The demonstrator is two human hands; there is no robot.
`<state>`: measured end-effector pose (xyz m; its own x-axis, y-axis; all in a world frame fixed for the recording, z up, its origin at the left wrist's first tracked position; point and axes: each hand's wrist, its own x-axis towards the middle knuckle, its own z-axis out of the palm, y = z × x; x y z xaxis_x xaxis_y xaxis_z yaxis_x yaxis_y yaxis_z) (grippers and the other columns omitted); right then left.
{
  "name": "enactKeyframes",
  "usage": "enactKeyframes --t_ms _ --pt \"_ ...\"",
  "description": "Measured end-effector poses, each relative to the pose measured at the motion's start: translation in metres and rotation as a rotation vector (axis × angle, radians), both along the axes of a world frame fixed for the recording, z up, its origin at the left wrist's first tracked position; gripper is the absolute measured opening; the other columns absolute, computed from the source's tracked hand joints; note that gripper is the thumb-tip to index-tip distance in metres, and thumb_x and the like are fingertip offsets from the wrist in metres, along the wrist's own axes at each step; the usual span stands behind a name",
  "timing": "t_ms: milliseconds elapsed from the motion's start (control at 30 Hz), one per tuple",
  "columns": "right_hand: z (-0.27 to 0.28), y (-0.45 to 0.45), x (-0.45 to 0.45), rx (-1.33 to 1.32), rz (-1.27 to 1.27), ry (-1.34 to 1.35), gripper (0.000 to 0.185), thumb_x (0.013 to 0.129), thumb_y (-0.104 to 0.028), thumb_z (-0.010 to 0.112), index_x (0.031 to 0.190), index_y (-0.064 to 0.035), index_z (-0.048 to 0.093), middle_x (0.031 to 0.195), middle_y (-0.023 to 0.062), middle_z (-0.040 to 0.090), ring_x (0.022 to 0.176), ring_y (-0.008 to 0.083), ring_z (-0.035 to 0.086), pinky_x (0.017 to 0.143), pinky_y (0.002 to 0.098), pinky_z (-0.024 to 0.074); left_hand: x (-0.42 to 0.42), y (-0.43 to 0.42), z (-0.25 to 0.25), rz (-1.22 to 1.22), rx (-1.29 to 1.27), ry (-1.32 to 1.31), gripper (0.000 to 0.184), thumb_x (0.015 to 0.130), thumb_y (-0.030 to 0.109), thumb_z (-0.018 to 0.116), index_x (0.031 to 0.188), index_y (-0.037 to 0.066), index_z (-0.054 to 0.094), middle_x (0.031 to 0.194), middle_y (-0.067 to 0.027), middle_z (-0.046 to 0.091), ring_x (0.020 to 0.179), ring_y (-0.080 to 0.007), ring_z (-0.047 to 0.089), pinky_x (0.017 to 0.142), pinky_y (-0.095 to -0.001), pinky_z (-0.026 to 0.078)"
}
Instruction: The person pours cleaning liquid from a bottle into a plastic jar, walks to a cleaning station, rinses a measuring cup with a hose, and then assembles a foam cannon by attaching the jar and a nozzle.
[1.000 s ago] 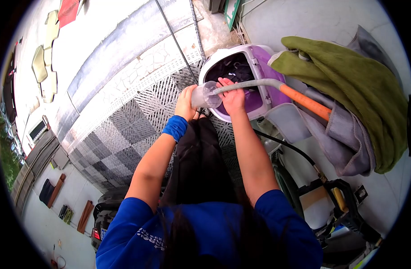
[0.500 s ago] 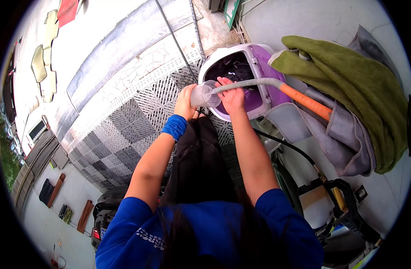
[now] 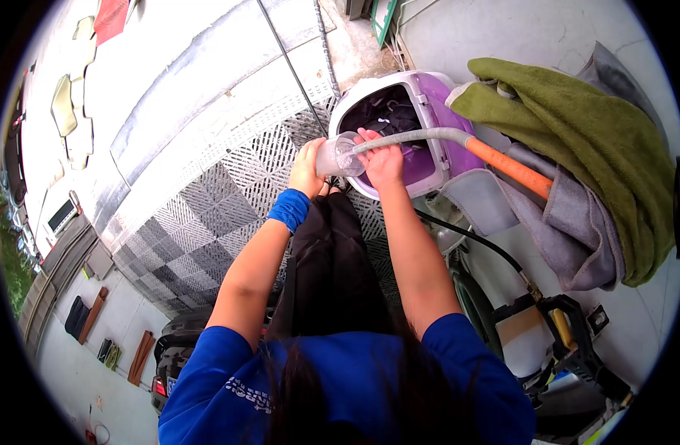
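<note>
A clear plastic cup is in the grip of my left hand, tilted with its mouth toward the right. The end of a grey hose with an orange section reaches the cup's mouth. My right hand lies under the hose end, palm up, its fingers partly curled beside the cup; the contact with the hose is hard to make out. Behind my hands stands a white and purple bin with its front open and dark cloth inside.
Green and grey towels hang at the right. A pressure machine with a black hose stands at the lower right. Grey grid mats cover the floor. A thin black line runs down to the cup area.
The fingers of my right hand have curled in a little toward the hose end. My left hand and the cup have hardly moved.
</note>
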<state>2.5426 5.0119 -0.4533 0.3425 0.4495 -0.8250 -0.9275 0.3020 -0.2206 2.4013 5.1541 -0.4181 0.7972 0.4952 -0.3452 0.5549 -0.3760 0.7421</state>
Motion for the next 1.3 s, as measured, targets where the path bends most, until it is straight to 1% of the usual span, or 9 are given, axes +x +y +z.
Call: enactKeyframes --t_ms 167,233,633,833,900,1133,1200,1233,1300 --pt "0.001 0.000 0.000 0.015 -0.013 0.004 0.048 0.096 -0.042 0.039 0.118 -0.0039 0.058 0.140 0.0145 0.052 0.128 0.0316 0.050 0.108 0.0455 0.0327 -0.002 0.002 0.001 0.006 -0.005 0.001 0.083 0.055 -0.009 0.072 0.132 0.010 0.047 0.127 -0.0162 0.054 0.118 -0.0383 0.052 0.100 -0.0420 0.045" --pt "0.005 0.003 0.001 0.008 -0.015 0.009 0.047 0.096 -0.041 0.040 0.119 -0.0039 0.058 0.141 0.0143 0.052 0.128 0.0318 0.049 0.108 0.0458 0.0326 -0.004 0.004 -0.001 -0.013 0.031 0.018 0.085 0.056 -0.008 0.079 0.133 0.009 0.046 0.128 -0.0152 0.054 0.120 -0.0371 0.052 0.100 -0.0398 0.046" --pt "0.003 0.008 0.000 0.108 -0.099 0.039 0.046 0.096 -0.040 0.042 0.115 -0.0028 0.061 0.139 0.0149 0.054 0.129 0.0326 0.049 0.108 0.0436 0.0348 -0.007 0.008 -0.005 -0.011 0.015 0.022 0.084 0.057 -0.007 0.078 0.133 0.009 0.046 0.129 -0.0144 0.054 0.122 -0.0357 0.052 0.101 -0.0393 0.046" --pt "0.004 0.011 -0.002 0.133 -0.111 0.052 0.044 0.094 -0.039 0.044 0.108 -0.0042 0.066 0.138 0.0150 0.055 0.128 0.0323 0.049 0.109 0.0426 0.0340 -0.008 0.008 -0.005 -0.010 0.017 0.024 0.082 0.058 -0.007 0.077 0.132 0.009 0.046 0.129 -0.0143 0.054 0.121 -0.0357 0.052 0.101 -0.0394 0.046" --pt "0.004 0.012 -0.001 0.099 -0.113 0.059 0.040 0.093 -0.038 0.043 0.099 -0.0061 0.067 0.143 0.0142 0.050 0.133 0.0347 0.045 0.109 0.0456 0.0333 -0.008 0.008 -0.006 -0.009 0.019 0.027 0.082 0.058 -0.007 0.077 0.132 0.009 0.046 0.128 -0.0142 0.055 0.121 -0.0356 0.052 0.100 -0.0394 0.046" --pt "0.000 0.011 -0.003 0.187 -0.131 0.043 0.039 0.093 -0.036 0.043 0.097 -0.0058 0.067 0.146 0.0164 0.047 0.136 0.0363 0.041 0.109 0.0490 0.0327 -0.009 0.010 -0.008 -0.023 0.025 0.012 0.080 0.059 -0.006 0.077 0.132 0.009 0.047 0.126 -0.0143 0.056 0.119 -0.0358 0.053 0.099 -0.0396 0.046" --pt "0.001 0.012 -0.003 0.188 -0.169 0.096 0.037 0.094 -0.035 0.043 0.088 -0.0062 0.064 0.146 0.0187 0.045 0.136 0.0385 0.039 0.109 0.0519 0.0317 -0.009 0.010 -0.009 -0.026 0.035 0.002 0.080 0.059 -0.006 0.077 0.132 0.009 0.047 0.126 -0.0144 0.056 0.119 -0.0359 0.053 0.099 -0.0396 0.046" --pt "0.001 0.012 -0.004 0.187 -0.169 0.097 0.037 0.094 -0.035 0.043 0.088 -0.0062 0.064 0.146 0.0187 0.045 0.136 0.0385 0.039 0.109 0.0519 0.0317 -0.009 0.010 -0.009 -0.029 0.047 -0.009 0.080 0.059 -0.006 0.077 0.132 0.009 0.047 0.126 -0.0144 0.056 0.119 -0.0359 0.053 0.099 -0.0396 0.046" --pt "-0.001 0.012 -0.003 0.247 -0.177 0.066 0.037 0.095 -0.035 0.042 0.076 -0.0080 0.058 0.145 0.0192 0.046 0.136 0.0392 0.039 0.109 0.0554 0.0300 -0.010 0.011 -0.009 -0.029 0.036 -0.004 0.080 0.059 -0.006 0.077 0.132 0.009 0.047 0.126 -0.0150 0.056 0.119 -0.0363 0.054 0.099 -0.0396 0.046"
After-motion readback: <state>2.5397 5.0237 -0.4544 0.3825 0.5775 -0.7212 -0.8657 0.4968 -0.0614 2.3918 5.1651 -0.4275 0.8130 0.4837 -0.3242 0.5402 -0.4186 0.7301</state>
